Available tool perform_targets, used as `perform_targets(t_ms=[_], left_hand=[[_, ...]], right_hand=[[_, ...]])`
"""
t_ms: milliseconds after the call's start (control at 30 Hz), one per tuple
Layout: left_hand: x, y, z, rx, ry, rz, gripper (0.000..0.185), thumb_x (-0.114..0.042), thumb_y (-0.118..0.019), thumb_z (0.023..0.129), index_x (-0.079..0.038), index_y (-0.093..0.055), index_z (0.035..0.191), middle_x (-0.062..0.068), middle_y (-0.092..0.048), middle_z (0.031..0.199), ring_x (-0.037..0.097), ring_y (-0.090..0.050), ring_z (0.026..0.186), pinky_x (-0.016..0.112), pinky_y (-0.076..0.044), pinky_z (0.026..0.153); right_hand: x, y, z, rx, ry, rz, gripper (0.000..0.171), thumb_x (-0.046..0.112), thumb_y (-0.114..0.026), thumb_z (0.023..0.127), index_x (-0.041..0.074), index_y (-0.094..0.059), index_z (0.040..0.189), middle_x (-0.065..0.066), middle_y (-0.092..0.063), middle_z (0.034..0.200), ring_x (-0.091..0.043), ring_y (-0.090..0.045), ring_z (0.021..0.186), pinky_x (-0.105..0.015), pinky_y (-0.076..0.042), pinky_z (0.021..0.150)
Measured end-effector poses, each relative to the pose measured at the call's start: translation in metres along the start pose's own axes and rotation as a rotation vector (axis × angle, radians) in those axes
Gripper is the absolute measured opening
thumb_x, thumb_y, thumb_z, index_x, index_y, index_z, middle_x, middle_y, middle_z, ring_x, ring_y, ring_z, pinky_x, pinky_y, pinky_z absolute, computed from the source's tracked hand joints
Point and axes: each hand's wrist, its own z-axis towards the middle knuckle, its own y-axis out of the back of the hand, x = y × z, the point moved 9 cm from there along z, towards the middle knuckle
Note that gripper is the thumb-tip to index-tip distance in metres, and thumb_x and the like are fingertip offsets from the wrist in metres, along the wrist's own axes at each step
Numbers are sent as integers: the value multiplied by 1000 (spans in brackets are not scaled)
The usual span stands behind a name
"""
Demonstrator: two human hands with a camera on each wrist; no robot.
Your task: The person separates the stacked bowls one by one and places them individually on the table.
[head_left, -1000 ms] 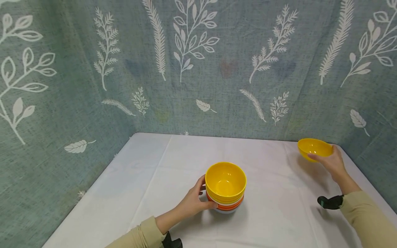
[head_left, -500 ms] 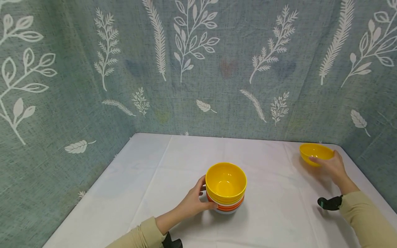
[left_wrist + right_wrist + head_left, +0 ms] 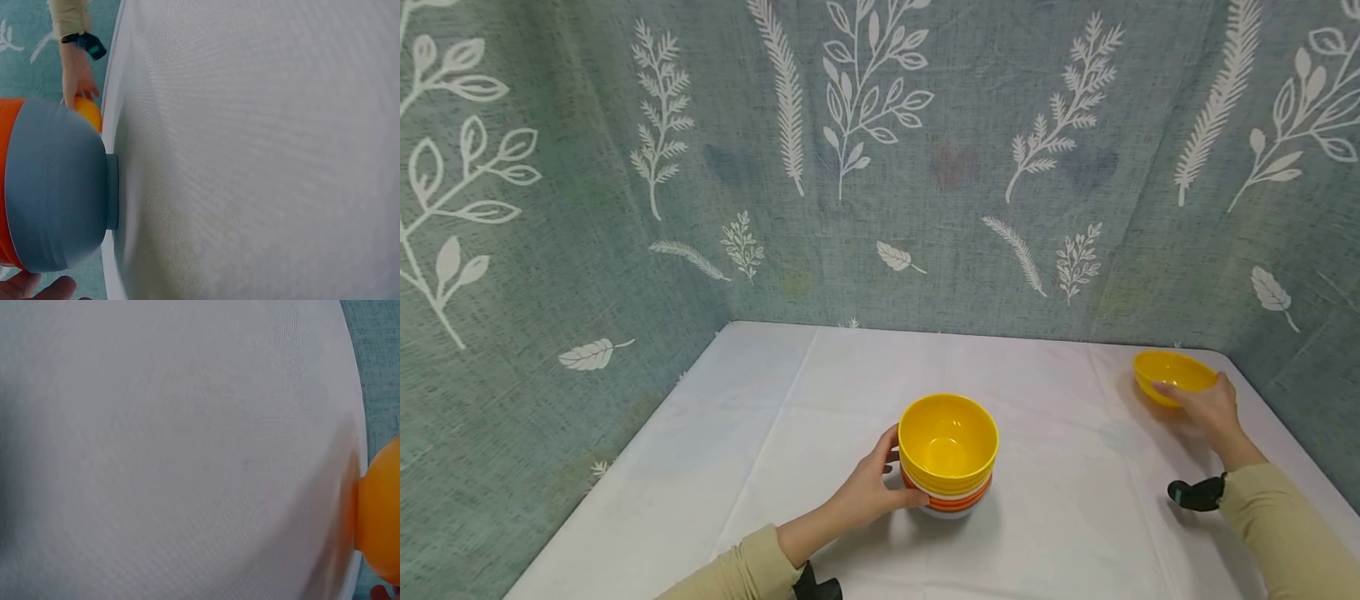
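Observation:
A stack of nested bowls (image 3: 947,454) stands upright near the middle of the table, yellow on top, orange below. In the left wrist view, a blue-grey bowl (image 3: 59,187) forms its bottom. My left hand (image 3: 872,487) grips the stack's left side, thumb in front and fingers curling behind. At the far right, my right hand (image 3: 1210,412) holds a single yellow bowl (image 3: 1172,375), thumb on its near side; the other fingers are mostly hidden. That bowl's foot (image 3: 359,514) is at or very near the tabletop in the right wrist view; contact is hard to tell.
A white cloth covers the table (image 3: 820,392). Green-grey curtains (image 3: 880,167) with white leaf prints hang behind it and along both sides. The right-hand bowl is close to the table's back right corner.
My right hand has lowered the single yellow bowl and shifted it slightly right. The left hand and the stack have stayed in place.

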Motion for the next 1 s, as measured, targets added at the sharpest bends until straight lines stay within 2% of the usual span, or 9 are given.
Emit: perform_targets(t_ms=[233, 467, 700, 800, 1000], left_hand=[[-1, -1, 0, 3, 2, 3, 93, -43, -74, 73, -16, -21, 144, 7, -42, 138, 25, -42, 122, 47, -37, 97], [0, -1, 0, 0, 10, 7, 94, -43, -74, 72, -16, -20, 144, 6, -41, 138, 25, -41, 123, 47, -37, 98], [2, -1, 1, 0, 13, -2, 94, -44, -74, 73, -16, -20, 144, 6, -40, 139, 25, -41, 124, 47, -36, 99], [2, -1, 0, -1, 5, -4, 93, -43, -74, 73, -15, -20, 144, 8, -40, 139, 26, -41, 123, 48, -37, 98], [2, -1, 0, 3, 5, -10, 92, -42, -74, 73, -15, -21, 144, 7, -40, 139, 27, -41, 123, 48, -36, 99]], right_hand=[[-1, 1, -3, 32, 14, -26, 112, 51, -56, 81, -5, 23, 138, -35, 12, 142, -52, -8, 126, -59, -12, 106], [-5, 0, -1, 75, 4, -25, 110, 45, -56, 85, -2, 28, 136, -32, 21, 143, -52, -2, 129, -60, -7, 106], [-5, 0, 0, 70, 1, -51, 109, 44, -55, 85, -1, 30, 136, -31, 25, 142, -52, 3, 130, -60, -5, 106], [1, 2, -1, 42, 27, -97, 110, 43, -56, 85, -2, 30, 135, -30, 27, 142, -52, 8, 130, -61, -3, 105], [29, 3, -8, 10, 158, -185, 110, 42, -59, 84, -6, 25, 136, -30, 28, 141, -52, 14, 129, -62, 3, 105]])
